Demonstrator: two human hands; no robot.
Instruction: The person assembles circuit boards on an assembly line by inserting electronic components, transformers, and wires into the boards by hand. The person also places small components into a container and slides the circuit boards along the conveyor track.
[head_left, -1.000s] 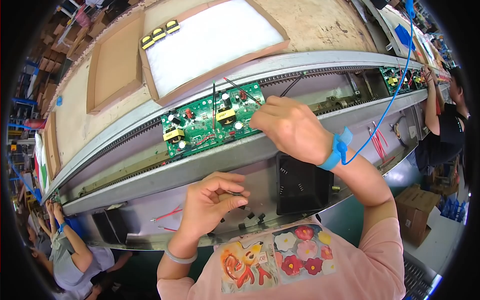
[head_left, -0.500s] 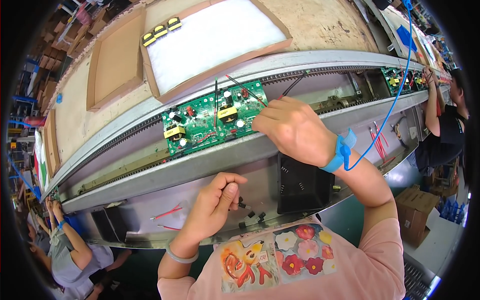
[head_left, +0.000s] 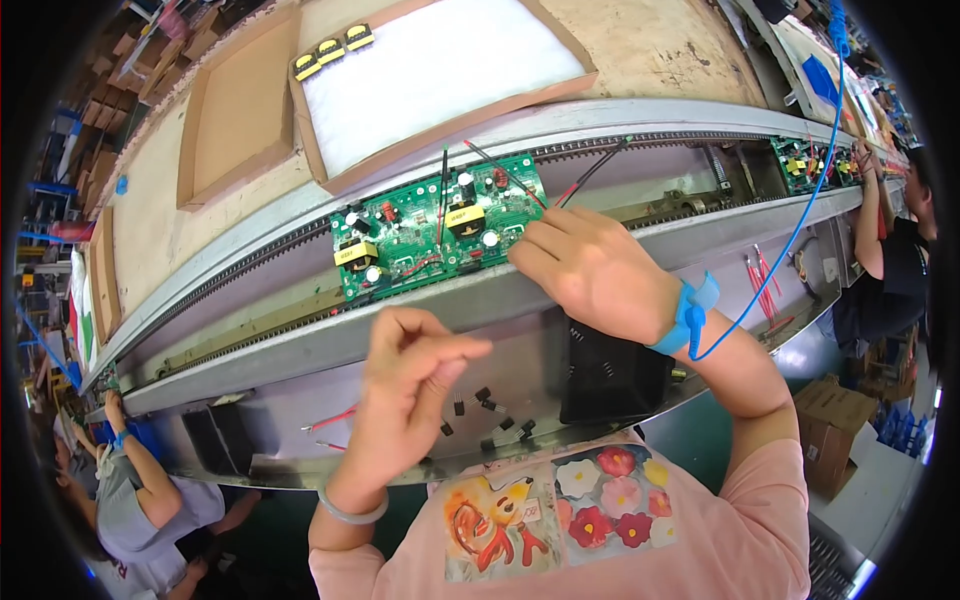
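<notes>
A green circuit board (head_left: 410, 205) lies on the conveyor rail, with yellow-and-black transformers (head_left: 466, 221), capacitors and black and red wires (head_left: 520, 188) on it. My right hand (head_left: 590, 265), with a blue wrist strap, bends over the board's right end. Its fingers are closed and point down; the fingertips and anything in them are hidden. Below the rail my left hand (head_left: 400, 400) hovers over the metal tray with curled fingers, the index and thumb close together. What they hold, if anything, cannot be made out. Small black components (head_left: 490, 405) lie scattered beside it.
A black bin (head_left: 610, 370) sits in the metal tray, with red wires (head_left: 768, 288) to its right. Beyond the rail stands a cardboard tray (head_left: 440, 85) with white foam and three transformers (head_left: 330, 50). A blue cord (head_left: 800, 240) runs from my strap. People work at both sides.
My left hand has risen toward the rail, its index finger reaching out more, uncovering more black components. My right hand stays at the board's right end. The view has shifted slightly.
</notes>
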